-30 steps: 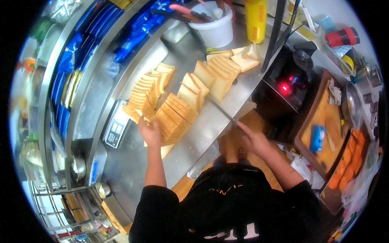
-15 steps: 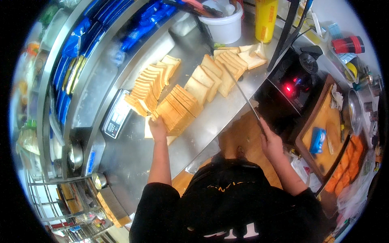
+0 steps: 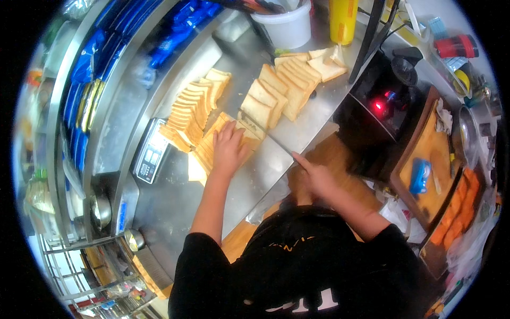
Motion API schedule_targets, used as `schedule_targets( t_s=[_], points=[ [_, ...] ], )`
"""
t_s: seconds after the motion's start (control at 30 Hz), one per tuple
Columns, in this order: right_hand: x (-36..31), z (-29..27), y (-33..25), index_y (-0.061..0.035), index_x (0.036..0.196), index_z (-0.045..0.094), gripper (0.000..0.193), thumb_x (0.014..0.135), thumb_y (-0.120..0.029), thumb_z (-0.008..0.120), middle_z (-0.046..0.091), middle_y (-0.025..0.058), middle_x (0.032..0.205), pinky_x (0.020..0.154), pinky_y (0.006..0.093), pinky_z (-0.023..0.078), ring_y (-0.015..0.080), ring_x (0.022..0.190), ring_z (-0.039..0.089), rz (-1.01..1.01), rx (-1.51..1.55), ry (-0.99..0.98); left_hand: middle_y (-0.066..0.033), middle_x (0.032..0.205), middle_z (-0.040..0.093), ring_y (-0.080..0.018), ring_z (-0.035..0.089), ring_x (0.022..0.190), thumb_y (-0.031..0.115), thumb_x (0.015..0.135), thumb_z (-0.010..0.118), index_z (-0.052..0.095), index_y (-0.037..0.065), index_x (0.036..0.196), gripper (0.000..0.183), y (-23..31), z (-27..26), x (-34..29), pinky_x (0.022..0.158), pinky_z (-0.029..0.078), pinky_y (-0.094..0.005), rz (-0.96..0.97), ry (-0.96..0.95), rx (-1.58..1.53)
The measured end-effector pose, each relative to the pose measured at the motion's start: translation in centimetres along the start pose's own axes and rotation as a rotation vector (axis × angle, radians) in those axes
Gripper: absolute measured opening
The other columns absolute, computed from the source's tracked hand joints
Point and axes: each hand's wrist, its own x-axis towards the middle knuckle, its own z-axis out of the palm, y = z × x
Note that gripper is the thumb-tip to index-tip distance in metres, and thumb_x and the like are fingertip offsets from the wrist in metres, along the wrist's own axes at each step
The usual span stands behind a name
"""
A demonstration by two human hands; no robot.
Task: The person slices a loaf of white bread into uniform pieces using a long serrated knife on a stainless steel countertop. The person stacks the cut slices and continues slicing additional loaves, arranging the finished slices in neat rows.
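Observation:
My left hand (image 3: 228, 149) lies over the top of a partly sliced block of bread (image 3: 204, 150), its fingers stretched out across the crust. In my right hand (image 3: 317, 179) is the handle of a long, thin knife (image 3: 277, 142). The blade slants up and left against the right end of the block, beside my left fingertips; its far tip touches or nearly touches the bread. A row of leaning slices (image 3: 186, 111) stands behind the block. More white slices (image 3: 260, 103) lean in a line to the right, and another stack (image 3: 300, 74) lies beyond them.
The steel counter (image 3: 170, 204) carries a digital scale (image 3: 150, 151) at left, with a white bucket (image 3: 287, 29) and a yellow bottle (image 3: 341, 21) at the back. Black equipment with a red light (image 3: 378, 106) stands at right, near a wooden board (image 3: 419, 154).
My left hand has moved from the block's left end up onto its top. The knife has swung down and left from above the right-hand slices to the block, my right hand moving left with it.

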Motion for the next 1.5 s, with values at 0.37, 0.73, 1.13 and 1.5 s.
schedule_targets(
  t_s=[0.37,0.73,1.13,1.5],
  points=[
    [2.2,1.1,-2.5,-0.0254,0.141,0.033,0.059,0.086,-0.012,0.048,0.062,0.0161,0.074,0.06,0.0464,0.049,0.0354,0.065,0.062,-0.032,-0.117,-0.1,-0.0126,0.132,0.045,-0.0323,0.038,0.128,0.009,0.073,0.07,0.057,0.009,0.114,0.043,0.1,0.3,0.0,0.107,0.023,-0.0505,-0.016,-0.002,-0.046],
    [6.0,3.3,-3.2,-0.0236,0.145,0.024,0.076,0.077,-0.002,0.051,0.064,0.0154,0.074,0.058,0.0434,0.05,0.0331,0.066,0.063,-0.073,-0.17,-0.148,-0.0113,0.133,0.045,-0.0309,0.036,0.13,0.009,0.072,0.07,0.058,0.01,0.111,0.041,0.1,0.9,-0.1,0.106,0.023,-0.0552,-0.069,-0.053,-0.002],
    [-7.2,-4.9,1.2,-0.0288,0.145,0.019,0.068,0.088,-0.01,0.05,0.063,0.0238,0.086,0.069,0.0434,0.051,0.0382,0.075,0.063,0.138,-0.12,-0.446,-0.0129,0.133,0.043,-0.0317,0.035,0.13,0.005,0.071,0.068,0.058,0.007,0.111,0.041,0.4,1.5,0.2,0.103,0.024,-0.0596,-0.059,-0.013,-0.048],
    [-2.0,-1.4,1.5,-0.0312,0.142,0.03,0.068,0.083,-0.009,0.056,0.06,0.0195,0.065,0.056,0.0475,0.049,0.0392,0.058,0.059,0.05,0.091,-0.018,-0.0182,0.119,0.047,-0.0362,0.045,0.111,0.003,0.064,0.074,0.055,0.001,0.112,0.052,-0.2,0.9,-0.4,0.095,0.038,-0.0403,-0.029,0.122,-0.102]
  ],
)
